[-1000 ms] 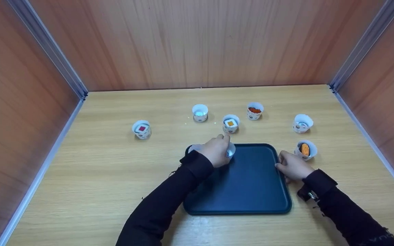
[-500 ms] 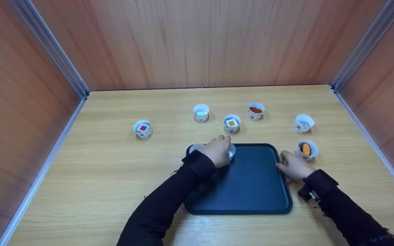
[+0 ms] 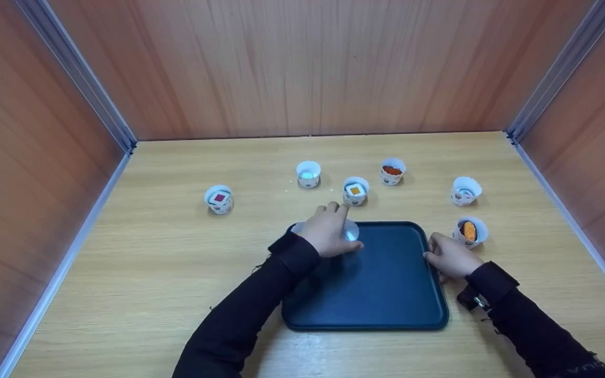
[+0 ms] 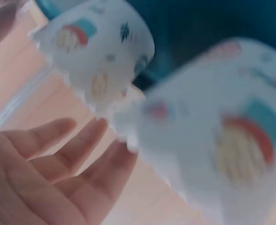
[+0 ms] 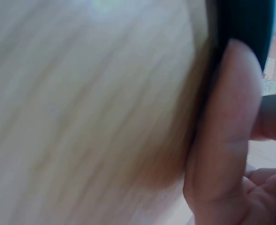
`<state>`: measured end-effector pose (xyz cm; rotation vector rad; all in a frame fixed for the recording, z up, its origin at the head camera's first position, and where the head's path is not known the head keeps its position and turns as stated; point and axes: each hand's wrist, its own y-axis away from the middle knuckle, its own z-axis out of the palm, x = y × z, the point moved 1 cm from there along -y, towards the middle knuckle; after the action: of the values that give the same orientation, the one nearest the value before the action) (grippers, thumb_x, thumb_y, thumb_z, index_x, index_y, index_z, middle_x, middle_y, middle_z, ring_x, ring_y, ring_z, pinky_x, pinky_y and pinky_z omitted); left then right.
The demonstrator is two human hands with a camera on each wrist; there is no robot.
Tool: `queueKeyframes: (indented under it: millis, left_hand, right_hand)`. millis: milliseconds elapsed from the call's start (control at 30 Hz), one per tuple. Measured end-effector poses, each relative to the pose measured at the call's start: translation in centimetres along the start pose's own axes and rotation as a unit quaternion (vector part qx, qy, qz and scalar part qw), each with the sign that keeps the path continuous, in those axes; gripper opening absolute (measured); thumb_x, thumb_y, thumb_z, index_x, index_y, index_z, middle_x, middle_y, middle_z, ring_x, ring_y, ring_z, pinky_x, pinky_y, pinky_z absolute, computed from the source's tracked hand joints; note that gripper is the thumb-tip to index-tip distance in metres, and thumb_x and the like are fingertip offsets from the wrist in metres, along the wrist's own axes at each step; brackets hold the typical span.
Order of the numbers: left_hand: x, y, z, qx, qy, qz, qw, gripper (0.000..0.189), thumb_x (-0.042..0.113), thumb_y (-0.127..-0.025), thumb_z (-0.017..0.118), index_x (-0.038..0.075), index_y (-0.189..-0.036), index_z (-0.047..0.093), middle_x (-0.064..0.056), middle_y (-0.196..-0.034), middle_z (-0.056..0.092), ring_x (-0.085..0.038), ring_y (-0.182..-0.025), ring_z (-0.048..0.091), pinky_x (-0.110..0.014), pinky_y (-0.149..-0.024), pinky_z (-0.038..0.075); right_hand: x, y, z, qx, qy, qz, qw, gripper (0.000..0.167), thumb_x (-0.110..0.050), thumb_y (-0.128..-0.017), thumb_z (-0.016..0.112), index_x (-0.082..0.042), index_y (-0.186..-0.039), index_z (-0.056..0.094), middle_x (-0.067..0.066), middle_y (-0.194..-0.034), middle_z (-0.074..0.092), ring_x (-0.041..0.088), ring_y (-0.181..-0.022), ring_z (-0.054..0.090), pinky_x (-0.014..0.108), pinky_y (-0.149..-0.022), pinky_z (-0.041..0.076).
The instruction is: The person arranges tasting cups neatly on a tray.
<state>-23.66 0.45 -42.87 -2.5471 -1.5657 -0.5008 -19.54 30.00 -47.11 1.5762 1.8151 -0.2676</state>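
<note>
My left hand (image 3: 326, 231) hovers over the far left corner of the dark green tray (image 3: 386, 278), fingers extended and thumb spread. One white paper cup (image 3: 352, 231) shows just beyond its thumb side; another paper cup (image 3: 297, 227) is mostly hidden behind the hand. In the left wrist view, both patterned cups, a blurred one (image 4: 208, 136) and a smaller-looking one (image 4: 100, 47), have scalloped rims, with the fingers (image 4: 102, 178) by the rims and the thumb apart. My right hand (image 3: 452, 255) grips the tray's right edge, its thumb (image 5: 231, 122) along the rim in the right wrist view.
Paper cups stand on the wooden table: one with a red-marked white piece (image 3: 219, 199), a pale-filled cup (image 3: 309, 174), one with a yellow-marked piece (image 3: 355, 190), a red-filled cup (image 3: 392, 171), another cup (image 3: 465, 190) and one with an orange piece (image 3: 471, 231). Wood-grain panels surround the table.
My left hand has let go of the cup, opening its thumb and fingers and shifting slightly left. The cup stays on the tray; my right hand keeps its place on the tray edge.
</note>
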Motion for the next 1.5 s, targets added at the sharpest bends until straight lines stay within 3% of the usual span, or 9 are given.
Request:
queueKeyframes:
  millis: [167, 267, 467, 600, 767, 933, 1033, 1267, 1500]
  left_hand:
    - [-3.4, 0.7, -2.3, 0.112, 0.006, -0.016, 0.9936, 0.094, 0.061, -0.081, 0.068, 0.002, -0.148, 0.037, -0.020, -0.148, 0.044, -0.038, -0.136, 0.040, -0.045, -0.114, 0.034]
    - [-6.3, 1.2, -3.8, 0.155, 0.009, -0.054, 0.9864, 0.098, 0.054, -0.079, 0.074, 0.000, -0.149, 0.033, -0.022, -0.151, 0.039, -0.040, -0.140, 0.034, -0.047, -0.119, 0.023]
    - [-12.3, 2.8, -6.3, 0.184, 0.055, -0.141, 0.9711, 0.108, 0.050, -0.076, 0.079, 0.001, -0.154, 0.021, -0.023, -0.160, 0.021, -0.039, -0.149, 0.016, -0.050, -0.123, 0.006]
    - [-15.7, 3.8, -6.8, 0.196, 0.118, -0.195, 0.9538, 0.112, 0.044, -0.075, 0.081, 0.005, -0.156, 0.014, -0.024, -0.162, 0.010, -0.045, -0.149, 0.004, -0.058, -0.120, 0.006]
    - [-19.1, 4.3, -6.2, 0.175, 0.194, -0.247, 0.9331, 0.118, 0.040, -0.077, 0.080, 0.006, -0.157, 0.000, -0.028, -0.161, 0.001, -0.050, -0.147, -0.001, -0.060, -0.119, 0.014]
    - [-20.8, 4.4, -5.4, 0.148, 0.277, -0.284, 0.9057, 0.112, 0.029, -0.082, 0.076, 0.005, -0.157, -0.004, -0.028, -0.160, 0.006, -0.046, -0.144, 0.021, -0.053, -0.116, 0.027]
    - [-21.4, 4.4, -5.1, 0.140, 0.298, -0.301, 0.8949, 0.103, 0.023, -0.084, 0.073, 0.004, -0.157, 0.002, -0.027, -0.156, 0.017, -0.041, -0.137, 0.033, -0.050, -0.114, 0.032]
    - [-22.3, 4.5, -4.6, 0.160, 0.270, -0.316, 0.8954, 0.079, 0.013, -0.084, 0.067, -0.001, -0.150, 0.026, -0.027, -0.142, 0.039, -0.038, -0.123, 0.044, -0.048, -0.106, 0.039]
    - [-22.4, 4.7, -4.5, 0.172, 0.258, -0.306, 0.9003, 0.072, 0.014, -0.081, 0.067, -0.002, -0.143, 0.034, -0.025, -0.134, 0.046, -0.037, -0.117, 0.047, -0.047, -0.103, 0.040]
  right_hand:
    - [0.1, 0.1, 0.0, -0.003, -0.001, 0.006, 1.0000, 0.011, -0.010, -0.097, 0.052, -0.002, -0.093, 0.047, 0.006, -0.067, 0.055, 0.013, -0.046, 0.057, 0.028, -0.046, 0.048]
    - [0.0, 0.1, 0.0, -0.002, -0.002, 0.003, 1.0000, 0.011, -0.010, -0.097, 0.052, -0.002, -0.093, 0.046, 0.005, -0.067, 0.055, 0.013, -0.046, 0.057, 0.028, -0.046, 0.048]
    - [0.0, 0.0, 0.1, 0.000, 0.007, -0.003, 1.0000, 0.011, -0.011, -0.096, 0.053, -0.001, -0.093, 0.047, 0.005, -0.067, 0.055, 0.013, -0.046, 0.057, 0.028, -0.047, 0.047]
    - [0.0, -0.1, 0.1, -0.006, 0.002, -0.002, 1.0000, 0.011, -0.011, -0.096, 0.053, -0.001, -0.094, 0.047, 0.005, -0.067, 0.054, 0.013, -0.046, 0.057, 0.027, -0.046, 0.047]
    - [0.1, -0.1, 0.1, -0.005, -0.002, 0.000, 1.0000, 0.011, -0.010, -0.096, 0.053, -0.002, -0.092, 0.047, 0.004, -0.065, 0.053, 0.013, -0.046, 0.056, 0.027, -0.046, 0.047]
    - [0.1, -0.1, 0.1, -0.008, 0.001, 0.005, 1.0000, 0.011, -0.011, -0.096, 0.052, -0.002, -0.093, 0.047, 0.004, -0.066, 0.053, 0.013, -0.046, 0.056, 0.027, -0.046, 0.046]
    - [0.0, -0.1, 0.1, -0.009, 0.000, 0.001, 1.0000, 0.011, -0.011, -0.097, 0.052, -0.002, -0.093, 0.047, 0.004, -0.066, 0.053, 0.013, -0.046, 0.057, 0.027, -0.046, 0.046]
    - [0.1, -0.1, 0.1, -0.001, 0.006, -0.004, 1.0000, 0.011, -0.010, -0.096, 0.053, -0.002, -0.093, 0.047, 0.004, -0.066, 0.053, 0.013, -0.047, 0.056, 0.026, -0.047, 0.045]
    - [0.0, -0.1, 0.1, 0.017, 0.019, -0.018, 0.9995, 0.011, -0.009, -0.095, 0.055, -0.001, -0.091, 0.048, 0.005, -0.070, 0.055, 0.012, -0.050, 0.053, 0.028, -0.049, 0.044]
